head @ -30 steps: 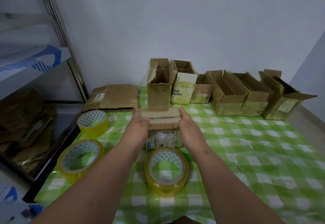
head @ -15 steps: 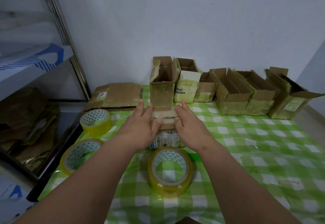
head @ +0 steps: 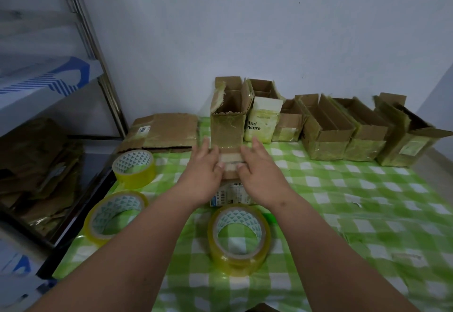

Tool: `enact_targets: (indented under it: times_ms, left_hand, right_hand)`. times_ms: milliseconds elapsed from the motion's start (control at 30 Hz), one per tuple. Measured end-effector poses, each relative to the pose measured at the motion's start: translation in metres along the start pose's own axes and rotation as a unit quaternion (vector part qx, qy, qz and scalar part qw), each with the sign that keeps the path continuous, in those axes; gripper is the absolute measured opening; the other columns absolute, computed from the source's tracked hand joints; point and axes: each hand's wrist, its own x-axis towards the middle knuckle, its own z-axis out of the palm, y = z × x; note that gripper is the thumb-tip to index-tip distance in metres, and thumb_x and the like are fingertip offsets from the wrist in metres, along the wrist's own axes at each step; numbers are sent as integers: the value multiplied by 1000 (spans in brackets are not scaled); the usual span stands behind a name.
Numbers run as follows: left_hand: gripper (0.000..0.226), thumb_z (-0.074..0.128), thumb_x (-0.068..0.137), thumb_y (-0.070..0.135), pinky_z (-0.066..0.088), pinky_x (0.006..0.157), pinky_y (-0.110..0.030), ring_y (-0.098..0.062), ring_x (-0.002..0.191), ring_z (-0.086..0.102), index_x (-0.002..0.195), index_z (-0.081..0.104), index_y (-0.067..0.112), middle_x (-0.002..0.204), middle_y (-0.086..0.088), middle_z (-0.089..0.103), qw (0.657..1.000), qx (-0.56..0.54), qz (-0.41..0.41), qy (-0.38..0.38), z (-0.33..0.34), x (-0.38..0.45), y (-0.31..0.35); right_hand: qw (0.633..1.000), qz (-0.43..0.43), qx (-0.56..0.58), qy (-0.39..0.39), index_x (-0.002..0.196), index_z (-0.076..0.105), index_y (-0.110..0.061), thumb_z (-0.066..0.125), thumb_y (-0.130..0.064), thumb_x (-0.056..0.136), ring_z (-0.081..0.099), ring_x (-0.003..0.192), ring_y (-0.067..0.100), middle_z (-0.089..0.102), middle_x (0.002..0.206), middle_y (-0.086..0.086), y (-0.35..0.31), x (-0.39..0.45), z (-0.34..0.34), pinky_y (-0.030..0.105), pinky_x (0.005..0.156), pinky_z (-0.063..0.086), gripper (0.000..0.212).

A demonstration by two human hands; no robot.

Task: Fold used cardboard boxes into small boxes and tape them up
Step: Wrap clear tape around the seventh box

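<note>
Pressing flaps down on a small box.
Left hand [head: 204, 173] and right hand [head: 261, 173] flat on top of the small box [head: 230, 164], fingers straight, thumbs almost touching. Sitting on the green checked table [head: 367, 213], just behind a tape roll [head: 239, 234].

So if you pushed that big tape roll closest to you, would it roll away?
Probably not as it sits: the nearest tape roll lies flat on its side on the checked tablecloth, so a push would likely slide it. Stood on its edge, its round shape would probably let it roll. It looks thick with tape, so perhaps fairly heavy for its size.
</note>
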Motion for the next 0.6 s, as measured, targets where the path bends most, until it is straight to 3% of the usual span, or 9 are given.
enact_targets:
  times_ms: [67, 100, 167, 233, 333, 600]
  left_hand:
    - [62, 38, 106, 23, 8, 120, -30, -13, 151, 0, 158, 5, 23, 164, 10, -12, 988, -145, -29, 32, 3, -5, 0]
    - [66, 41, 105, 23, 13, 122, -37, -16, 151, 6, 157, 1, 28, 165, 10, -7, 979, -192, -51, 40, 4, -6, 0]
    - [70, 44, 104, 26, 23, 119, -47, -23, 148, 23, 156, -2, 37, 164, 6, 12, 955, -274, -106, 49, 6, -8, -1]
    - [68, 44, 104, 26, 23, 118, -49, -24, 146, 26, 156, 2, 38, 163, 5, 17, 927, -342, -146, 46, 5, -8, 0]
    - [64, 43, 105, 27, 24, 118, -48, -24, 146, 25, 157, 8, 36, 163, 3, 20, 923, -348, -155, 53, 4, -9, 1]
    - [61, 42, 105, 26, 29, 116, -48, -29, 142, 32, 157, 11, 34, 160, -2, 26, 932, -310, -178, 64, 1, -9, 7]
  right_hand:
    - [991, 58, 116, 39, 157, 17, -17, 45, -25, 103, 6, 151, 16, -2, 166, 1, -1, -2, 0, 29, 119, 11, 61]
    - [983, 79, 156, 54, 157, 16, -17, 45, -22, 102, 9, 151, 16, 3, 166, 0, 0, -2, 2, 29, 119, 12, 62]
    - [963, 114, 231, 77, 156, 20, -21, 41, -23, 104, 20, 148, 17, 18, 163, -2, 2, 0, 6, 32, 119, 18, 56]
    - [937, 150, 301, 89, 155, 24, -25, 37, -29, 106, 28, 145, 18, 27, 160, -4, 2, 1, 8, 37, 119, 24, 51]
    - [922, 181, 334, 78, 154, 27, -27, 36, -34, 105, 31, 143, 22, 30, 158, -3, 2, 2, 8, 45, 118, 28, 50]
    - [925, 189, 322, 67, 152, 32, -23, 37, -29, 106, 34, 142, 25, 32, 158, 2, 1, 2, 0, 45, 116, 32, 47]
